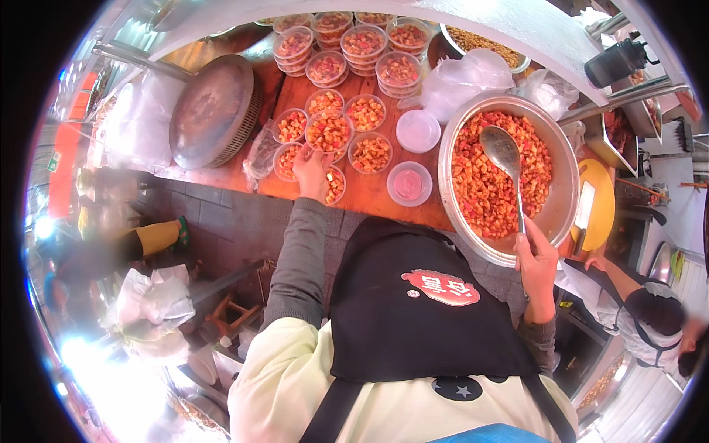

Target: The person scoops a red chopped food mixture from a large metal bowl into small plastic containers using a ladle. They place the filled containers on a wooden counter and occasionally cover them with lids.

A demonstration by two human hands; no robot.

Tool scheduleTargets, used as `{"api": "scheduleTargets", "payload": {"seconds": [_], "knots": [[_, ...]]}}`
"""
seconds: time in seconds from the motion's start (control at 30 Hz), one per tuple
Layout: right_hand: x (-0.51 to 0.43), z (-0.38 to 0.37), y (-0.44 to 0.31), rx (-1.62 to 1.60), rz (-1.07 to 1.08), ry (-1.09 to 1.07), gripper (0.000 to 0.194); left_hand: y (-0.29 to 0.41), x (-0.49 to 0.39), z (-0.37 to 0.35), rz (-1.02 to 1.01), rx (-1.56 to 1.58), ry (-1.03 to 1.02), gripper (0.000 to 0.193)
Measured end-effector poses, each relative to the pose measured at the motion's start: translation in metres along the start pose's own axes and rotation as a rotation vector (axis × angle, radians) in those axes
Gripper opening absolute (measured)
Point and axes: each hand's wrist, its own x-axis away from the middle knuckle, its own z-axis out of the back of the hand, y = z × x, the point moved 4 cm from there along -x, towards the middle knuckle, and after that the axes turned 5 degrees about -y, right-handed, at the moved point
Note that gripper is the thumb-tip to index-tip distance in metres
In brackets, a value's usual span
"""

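Observation:
My left hand (311, 176) has its fingers on the rim of a round clear plastic tub (329, 130) filled with red-sauced diced food, among several similar filled tubs. My right hand (536, 257) grips the handle of a large metal spoon (501, 150); its bowl lies over the diced food (493, 191) inside a big metal basin (566, 207). Between my hands stand an empty clear tub (410, 184) and, farther back, another round plastic piece, a tub or a lid pile (418, 131). Stacks of lidded filled tubs (364, 41) stand at the back of the wooden table (365, 195).
A round dark lid on a basket (211, 111) and a crumpled plastic bag (260, 158) are at the left. White plastic bags (471, 77) lie behind the basin. A knife (584, 213) rests on a yellow board (601, 202) at the right, near another person (642, 310).

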Motion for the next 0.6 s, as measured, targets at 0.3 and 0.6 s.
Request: {"api": "scheduleTargets", "payload": {"seconds": [0.3,0.6], "knots": [[0.035,-0.014,0.004,0.036,-0.104,0.152,0.034,0.009,-0.117,0.069,-0.326,-0.748,-0.02,0.029],[0.046,0.029,0.04,0.742,-0.285,0.312,0.034,0.004,-0.027,0.036,-0.343,-0.879,-0.231,0.033]]}}
